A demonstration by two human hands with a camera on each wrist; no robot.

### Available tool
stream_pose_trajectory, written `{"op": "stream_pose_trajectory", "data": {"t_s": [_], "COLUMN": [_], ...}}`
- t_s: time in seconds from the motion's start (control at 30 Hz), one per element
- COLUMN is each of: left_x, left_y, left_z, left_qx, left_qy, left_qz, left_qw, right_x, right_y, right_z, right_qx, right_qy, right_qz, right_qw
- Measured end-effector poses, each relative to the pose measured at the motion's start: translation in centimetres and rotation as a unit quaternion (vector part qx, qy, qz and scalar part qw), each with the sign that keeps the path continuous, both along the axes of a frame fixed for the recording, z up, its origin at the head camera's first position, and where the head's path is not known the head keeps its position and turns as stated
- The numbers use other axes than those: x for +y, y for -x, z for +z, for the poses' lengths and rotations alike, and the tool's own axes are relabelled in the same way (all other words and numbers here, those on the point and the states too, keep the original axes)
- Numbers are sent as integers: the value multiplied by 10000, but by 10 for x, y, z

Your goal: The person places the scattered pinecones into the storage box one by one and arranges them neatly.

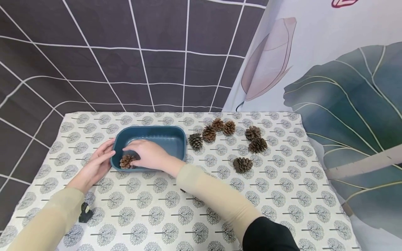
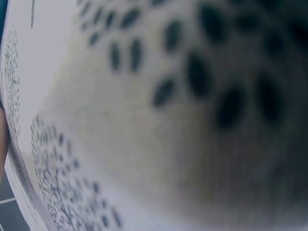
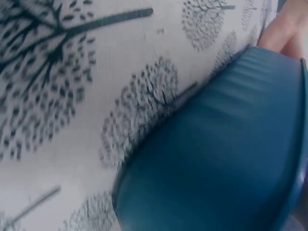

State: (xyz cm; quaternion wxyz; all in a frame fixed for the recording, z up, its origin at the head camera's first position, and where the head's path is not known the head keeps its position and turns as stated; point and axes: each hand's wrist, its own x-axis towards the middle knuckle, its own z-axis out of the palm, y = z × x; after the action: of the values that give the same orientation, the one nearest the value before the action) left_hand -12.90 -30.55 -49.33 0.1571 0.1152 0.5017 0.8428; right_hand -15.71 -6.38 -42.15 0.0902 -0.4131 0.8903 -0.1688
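Observation:
A dark teal basin [image 1: 163, 127] stands on the cloth in the head view; its ribbed outer wall [image 3: 211, 144] fills much of the right wrist view. One brown pine cone [image 1: 127, 161] lies in its front left corner. My right hand [image 1: 147, 153] reaches into the basin, the thumb against the cone's right side and the fingers spread above and behind it, with a gap showing. My left hand [image 1: 99, 162] rests along the basin's left outer side, thumb near the rim. The left wrist view shows mostly blurred cloth.
Right of the basin lie several pine cones: a cluster with a greenish-brown cone [image 1: 195, 141] nearest, a touching pair [image 1: 257, 145] farther right, and a single cone [image 1: 243, 165] nearer me. The tree-print tablecloth [image 1: 188, 195] meets a dark tiled backdrop [image 1: 163, 66].

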Motion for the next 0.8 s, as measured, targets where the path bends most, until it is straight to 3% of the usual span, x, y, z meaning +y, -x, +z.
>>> {"op": "stream_pose_trajectory", "data": {"t_s": [0.47, 0.8], "left_x": [1, 0], "left_y": [-4, -1], "left_z": [-1, -1], "left_qx": [-140, -160], "left_qy": [-28, 202], "left_qz": [132, 162], "left_qw": [9998, 9995], "right_x": [55, 113], "right_y": [-1, -8], "right_z": [35, 45], "right_qx": [-115, -372], "right_qy": [962, 1647], "right_qz": [-178, -558], "right_qw": [9951, 9841]}}
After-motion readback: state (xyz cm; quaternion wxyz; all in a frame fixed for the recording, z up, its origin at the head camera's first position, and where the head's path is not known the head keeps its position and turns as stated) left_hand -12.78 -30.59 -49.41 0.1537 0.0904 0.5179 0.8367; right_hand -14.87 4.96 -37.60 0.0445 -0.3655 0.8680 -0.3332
